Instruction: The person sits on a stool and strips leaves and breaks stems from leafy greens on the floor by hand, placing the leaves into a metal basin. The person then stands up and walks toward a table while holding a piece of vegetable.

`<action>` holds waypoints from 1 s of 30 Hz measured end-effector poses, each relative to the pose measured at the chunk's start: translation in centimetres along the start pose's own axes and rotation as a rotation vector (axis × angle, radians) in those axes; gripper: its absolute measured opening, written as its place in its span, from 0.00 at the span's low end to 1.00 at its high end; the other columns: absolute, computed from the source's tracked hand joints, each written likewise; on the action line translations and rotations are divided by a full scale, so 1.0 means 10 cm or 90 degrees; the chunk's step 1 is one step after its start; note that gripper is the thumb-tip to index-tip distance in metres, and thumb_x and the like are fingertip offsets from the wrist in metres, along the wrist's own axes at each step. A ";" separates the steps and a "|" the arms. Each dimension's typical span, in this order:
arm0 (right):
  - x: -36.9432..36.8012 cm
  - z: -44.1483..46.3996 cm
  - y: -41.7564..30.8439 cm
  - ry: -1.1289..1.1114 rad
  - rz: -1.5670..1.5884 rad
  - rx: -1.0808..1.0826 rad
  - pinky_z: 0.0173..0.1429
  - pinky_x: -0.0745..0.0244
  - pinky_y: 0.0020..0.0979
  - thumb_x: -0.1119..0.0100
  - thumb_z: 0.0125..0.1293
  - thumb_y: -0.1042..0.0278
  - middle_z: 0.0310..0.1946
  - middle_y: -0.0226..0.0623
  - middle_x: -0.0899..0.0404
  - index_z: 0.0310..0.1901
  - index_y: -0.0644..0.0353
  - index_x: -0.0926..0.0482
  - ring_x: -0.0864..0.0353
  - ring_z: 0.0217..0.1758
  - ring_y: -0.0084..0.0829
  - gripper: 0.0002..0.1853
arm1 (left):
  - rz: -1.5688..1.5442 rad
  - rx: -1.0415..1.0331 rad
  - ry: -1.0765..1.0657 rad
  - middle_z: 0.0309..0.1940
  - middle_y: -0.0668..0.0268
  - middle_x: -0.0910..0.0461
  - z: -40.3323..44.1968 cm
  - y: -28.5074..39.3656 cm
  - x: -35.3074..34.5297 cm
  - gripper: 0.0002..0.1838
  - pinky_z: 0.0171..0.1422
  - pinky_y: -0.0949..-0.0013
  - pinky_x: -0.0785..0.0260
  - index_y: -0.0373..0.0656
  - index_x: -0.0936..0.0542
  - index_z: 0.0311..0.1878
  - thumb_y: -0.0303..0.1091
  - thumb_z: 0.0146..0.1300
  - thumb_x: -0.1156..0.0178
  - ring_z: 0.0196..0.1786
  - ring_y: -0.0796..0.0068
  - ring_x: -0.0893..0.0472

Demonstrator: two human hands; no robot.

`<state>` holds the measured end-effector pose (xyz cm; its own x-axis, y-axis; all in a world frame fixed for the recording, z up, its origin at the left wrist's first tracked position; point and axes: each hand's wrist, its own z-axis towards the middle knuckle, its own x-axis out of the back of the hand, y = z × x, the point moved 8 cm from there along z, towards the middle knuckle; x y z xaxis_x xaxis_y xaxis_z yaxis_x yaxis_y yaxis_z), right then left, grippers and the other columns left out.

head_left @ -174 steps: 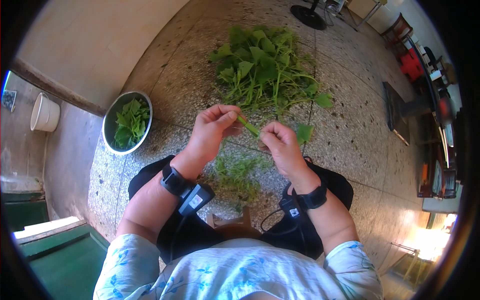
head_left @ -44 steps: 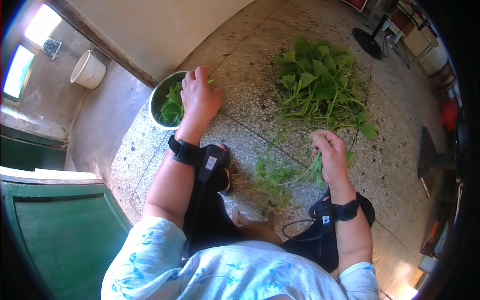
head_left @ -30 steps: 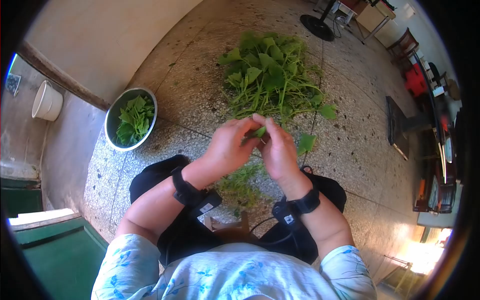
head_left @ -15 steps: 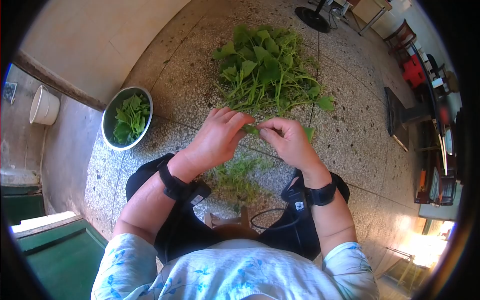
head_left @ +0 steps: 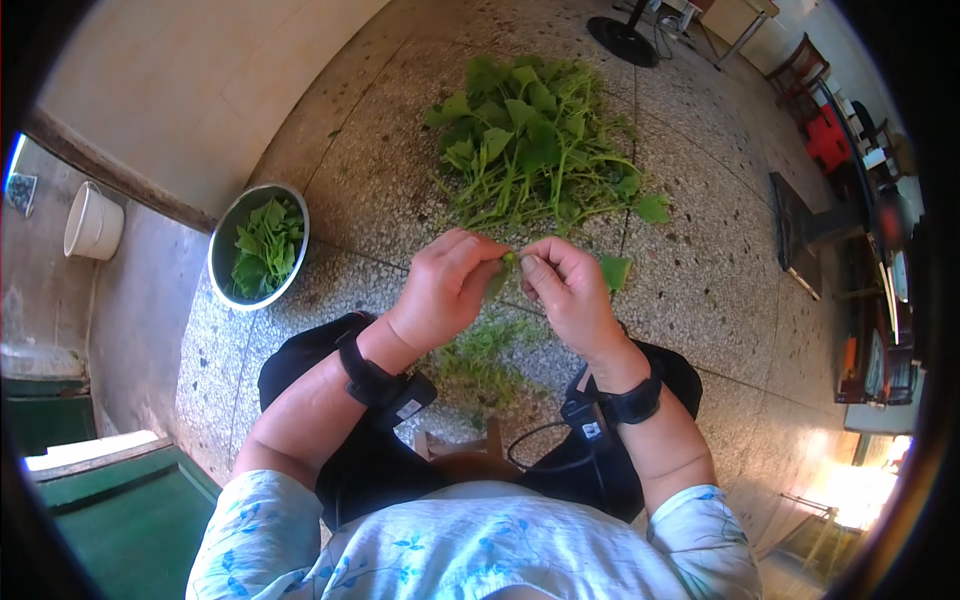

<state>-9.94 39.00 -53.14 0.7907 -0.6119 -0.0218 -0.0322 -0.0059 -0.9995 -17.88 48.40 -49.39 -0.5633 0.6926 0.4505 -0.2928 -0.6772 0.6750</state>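
Observation:
My left hand (head_left: 448, 287) is closed in a pinch on a green stem (head_left: 509, 257), whose cut-looking tip shows at the fingertips. Part of a leaf hangs below those fingers. Close beside it, my right hand (head_left: 572, 297) pinches thumb to forefinger at the stem's end; whatever lies between these fingertips is too small to make out. A green leaf (head_left: 615, 271) shows just past my right knuckles, and I cannot tell whether that hand holds it. Beyond both hands lies a heap of leafy green stems (head_left: 540, 140) on the speckled floor.
A metal basin (head_left: 217, 262) with picked leaves (head_left: 268, 245) stands on the left. Thin green scraps (head_left: 485, 365) lie on the floor between my knees. A white bucket (head_left: 94, 222) is at far left. A black stand base (head_left: 622, 42) and a chair (head_left: 800, 72) are at the back.
My hands have drawn slightly apart at the fingertips, and the stem's tip now shows at my left fingers. More of the leaf past my right hand is visible. The view has shifted a little.

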 end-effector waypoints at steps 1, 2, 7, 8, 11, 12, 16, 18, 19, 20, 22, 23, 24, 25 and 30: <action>0.00 0.00 0.01 0.001 0.015 -0.006 0.28 0.40 0.17 0.51 0.62 0.71 0.22 0.24 0.30 0.34 0.65 0.28 0.36 0.24 0.13 0.06 | 0.000 -0.001 -0.001 0.28 0.61 0.25 0.00 0.01 0.00 0.10 0.32 0.70 0.32 0.38 0.25 0.33 0.16 0.46 0.43 0.29 0.64 0.25; 0.01 0.01 0.02 0.002 0.016 -0.005 0.28 0.40 0.17 0.51 0.62 0.71 0.22 0.24 0.30 0.34 0.65 0.28 0.36 0.24 0.13 0.06 | -0.036 0.069 -0.010 0.29 0.62 0.24 -0.01 -0.06 0.00 0.08 0.32 0.72 0.32 0.38 0.25 0.34 0.18 0.49 0.44 0.30 0.69 0.25; 0.18 0.03 0.15 0.037 0.013 -0.035 0.28 0.39 0.18 0.49 0.61 0.70 0.22 0.24 0.30 0.34 0.64 0.27 0.35 0.24 0.14 0.06 | -0.218 0.279 -0.024 0.32 0.66 0.23 -0.16 -0.47 -0.03 0.05 0.35 0.76 0.31 0.37 0.26 0.38 0.23 0.59 0.49 0.32 0.80 0.26; 0.22 0.03 0.18 0.036 0.014 -0.035 0.28 0.39 0.18 0.49 0.61 0.70 0.22 0.24 0.30 0.34 0.64 0.27 0.35 0.24 0.14 0.06 | -0.290 0.295 -0.009 0.33 0.67 0.23 -0.15 -0.50 -0.01 0.05 0.35 0.77 0.31 0.36 0.27 0.39 0.23 0.60 0.50 0.32 0.82 0.26; 0.31 0.03 0.33 0.010 -0.025 -0.059 0.28 0.38 0.19 0.49 0.60 0.70 0.22 0.23 0.30 0.35 0.64 0.28 0.34 0.24 0.14 0.06 | -0.423 0.341 0.022 0.33 0.66 0.24 -0.11 -0.55 0.08 0.06 0.35 0.77 0.31 0.36 0.29 0.40 0.26 0.60 0.50 0.32 0.81 0.26; 0.34 0.02 0.39 -0.007 -0.111 -0.070 0.29 0.36 0.21 0.48 0.59 0.70 0.23 0.26 0.28 0.35 0.63 0.27 0.32 0.25 0.17 0.06 | -0.458 0.358 0.048 0.32 0.66 0.24 -0.10 -0.58 0.12 0.05 0.35 0.77 0.31 0.36 0.29 0.39 0.27 0.60 0.50 0.32 0.81 0.26; 0.26 -0.11 0.79 -0.167 -0.476 -0.119 0.34 0.32 0.30 0.46 0.54 0.69 0.28 0.37 0.23 0.32 0.60 0.25 0.25 0.27 0.33 0.06 | -0.560 0.402 0.118 0.30 0.64 0.24 -0.12 -0.76 0.28 0.06 0.33 0.76 0.30 0.38 0.30 0.39 0.28 0.60 0.49 0.29 0.79 0.25; 0.19 -0.26 1.01 -0.214 -0.524 -0.147 0.36 0.31 0.34 0.45 0.52 0.69 0.28 0.40 0.23 0.31 0.59 0.24 0.25 0.29 0.38 0.06 | -0.588 0.412 0.166 0.30 0.65 0.25 -0.11 -0.83 0.38 0.08 0.32 0.77 0.31 0.38 0.31 0.42 0.28 0.60 0.49 0.30 0.77 0.24; 0.16 -0.35 1.13 -0.258 -0.573 -0.177 0.38 0.31 0.37 0.45 0.51 0.68 0.29 0.43 0.23 0.30 0.58 0.23 0.24 0.31 0.42 0.06 | -0.586 0.413 0.167 0.30 0.65 0.25 -0.09 -0.83 0.40 0.08 0.32 0.77 0.31 0.38 0.31 0.42 0.28 0.60 0.49 0.30 0.77 0.24; 0.15 -0.41 1.18 -0.260 -0.573 -0.177 0.38 0.31 0.37 0.45 0.51 0.68 0.29 0.43 0.23 0.30 0.58 0.23 0.24 0.31 0.42 0.06 | -0.568 0.410 0.188 0.31 0.66 0.25 -0.08 -0.84 0.45 0.10 0.32 0.77 0.31 0.38 0.31 0.44 0.27 0.59 0.48 0.32 0.77 0.24; -0.01 -0.52 1.17 -0.388 -0.698 -0.077 0.37 0.30 0.41 0.46 0.51 0.69 0.26 0.42 0.23 0.30 0.57 0.22 0.24 0.31 0.43 0.06 | -0.557 0.406 0.199 0.32 0.67 0.26 -0.08 -0.86 0.49 0.14 0.34 0.78 0.30 0.40 0.32 0.49 0.27 0.59 0.48 0.36 0.77 0.24; -0.01 -0.52 1.15 -0.389 -0.698 -0.079 0.37 0.30 0.41 0.46 0.51 0.69 0.26 0.42 0.23 0.30 0.57 0.22 0.24 0.31 0.43 0.06 | -0.558 0.408 0.200 0.32 0.67 0.26 -0.07 -0.87 0.50 0.14 0.34 0.78 0.30 0.40 0.32 0.49 0.27 0.59 0.48 0.36 0.77 0.24; -0.05 -0.48 1.03 -0.400 -0.708 -0.118 0.37 0.30 0.41 0.47 0.51 0.69 0.24 0.41 0.23 0.31 0.57 0.22 0.24 0.30 0.43 0.06 | -0.564 0.420 0.203 0.32 0.67 0.26 -0.07 -0.89 0.49 0.13 0.34 0.77 0.30 0.40 0.32 0.48 0.27 0.59 0.48 0.36 0.76 0.24; -0.08 -0.46 0.94 -0.411 -0.719 -0.156 0.36 0.30 0.41 0.47 0.51 0.69 0.23 0.41 0.24 0.32 0.56 0.22 0.24 0.30 0.43 0.07 | -0.569 0.431 0.206 0.32 0.67 0.26 -0.08 -0.89 0.48 0.13 0.35 0.76 0.30 0.39 0.32 0.47 0.27 0.59 0.48 0.36 0.76 0.24; -0.21 -0.34 0.62 -0.312 -0.691 -0.084 0.32 0.31 0.40 0.44 0.51 0.65 0.21 0.39 0.24 0.24 0.58 0.23 0.24 0.30 0.43 0.06 | -0.579 0.447 0.222 0.33 0.65 0.26 -0.11 -0.95 0.42 0.11 0.36 0.73 0.29 0.40 0.32 0.45 0.26 0.59 0.48 0.37 0.74 0.23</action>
<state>-13.94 37.55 -59.20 0.5916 0.1284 0.7959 0.7559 -0.4317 -0.4922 -18.29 57.47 -54.58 -0.5799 0.6688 -0.4652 -0.2681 0.3825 0.8842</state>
